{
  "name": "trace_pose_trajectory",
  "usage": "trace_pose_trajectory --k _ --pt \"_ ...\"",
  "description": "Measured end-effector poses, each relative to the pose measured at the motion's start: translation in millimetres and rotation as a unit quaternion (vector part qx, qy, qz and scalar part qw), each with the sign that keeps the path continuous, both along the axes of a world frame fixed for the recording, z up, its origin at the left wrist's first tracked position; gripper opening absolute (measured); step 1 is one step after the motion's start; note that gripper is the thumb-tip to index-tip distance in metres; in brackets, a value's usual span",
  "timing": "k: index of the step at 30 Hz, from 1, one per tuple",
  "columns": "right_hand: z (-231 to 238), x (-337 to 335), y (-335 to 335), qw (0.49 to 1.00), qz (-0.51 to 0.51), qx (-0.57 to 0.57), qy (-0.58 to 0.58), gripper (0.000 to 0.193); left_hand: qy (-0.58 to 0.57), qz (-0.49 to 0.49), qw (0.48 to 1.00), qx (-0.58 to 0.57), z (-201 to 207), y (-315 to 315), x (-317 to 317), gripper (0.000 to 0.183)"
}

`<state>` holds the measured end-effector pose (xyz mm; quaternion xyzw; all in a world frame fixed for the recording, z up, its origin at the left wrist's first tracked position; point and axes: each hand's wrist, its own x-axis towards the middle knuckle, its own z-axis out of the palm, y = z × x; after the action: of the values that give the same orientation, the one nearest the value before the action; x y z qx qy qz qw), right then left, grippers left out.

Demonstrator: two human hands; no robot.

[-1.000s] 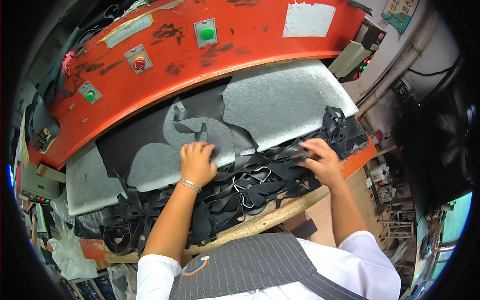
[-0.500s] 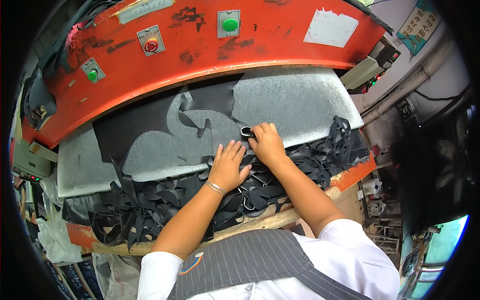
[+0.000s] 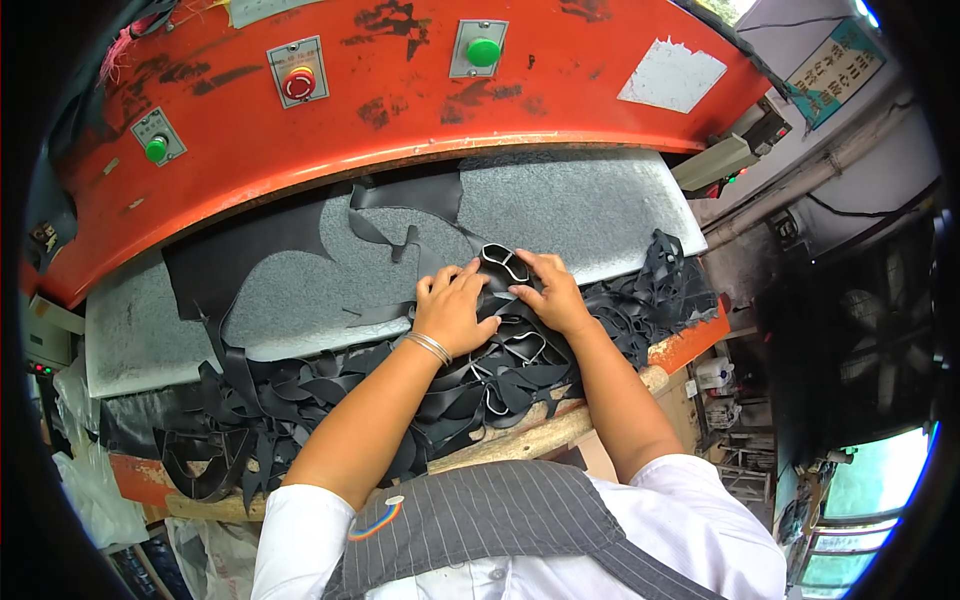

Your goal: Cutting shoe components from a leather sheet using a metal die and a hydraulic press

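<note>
A small curved cutting die (image 3: 505, 262) with a pale metal edge stands on the grey cutting board (image 3: 560, 195). My right hand (image 3: 553, 292) grips its right side between thumb and fingers. Just left of the die, my left hand (image 3: 452, 308) lies with fingers stretched over the board's front area, their tips close to the die. A narrow strip of black leather (image 3: 432, 262) runs beneath those fingertips. Farther left on the board is a larger black leather sheet (image 3: 245, 245) with curved cutouts. Another metal-edged die (image 3: 522, 348) sits among the leather scraps in front of my hands.
Black leather scraps (image 3: 330, 385) heap along the board's front edge, above a worn wooden rail (image 3: 520, 440). The red press beam (image 3: 400, 100) spans the back, carrying a red button (image 3: 298, 84) and green buttons (image 3: 483, 52). A fan (image 3: 885, 345) stands at the right.
The die has turned, so its curved outline and cross bar now show from above. My right hand has opened wider around it. My left fingers have lifted and bent slightly.
</note>
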<state>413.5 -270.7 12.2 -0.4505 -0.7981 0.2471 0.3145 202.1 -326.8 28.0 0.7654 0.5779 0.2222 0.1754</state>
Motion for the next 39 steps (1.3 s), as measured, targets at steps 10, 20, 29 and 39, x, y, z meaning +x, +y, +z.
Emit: trace_pose_trajectory --k 10,20,29,39 --pt "16 -4 -26 0.996 -0.029 0.072 -0.046 0.071 -0.140 -0.006 0.990 0.000 37 -34 -67 0.059" --pt "121 -47 -44 0.960 -0.043 -0.003 0.278 0.065 -0.278 0.338 0.856 0.274 109 -144 -280 0.019" --pt "197 -68 -46 0.918 -0.075 0.016 0.390 0.019 0.080 0.271 0.863 0.418 187 -159 -268 0.028" --pt "74 -2 -260 0.974 0.088 -0.129 -0.164 0.036 -0.184 0.120 0.966 0.136 51 -335 -103 0.016"
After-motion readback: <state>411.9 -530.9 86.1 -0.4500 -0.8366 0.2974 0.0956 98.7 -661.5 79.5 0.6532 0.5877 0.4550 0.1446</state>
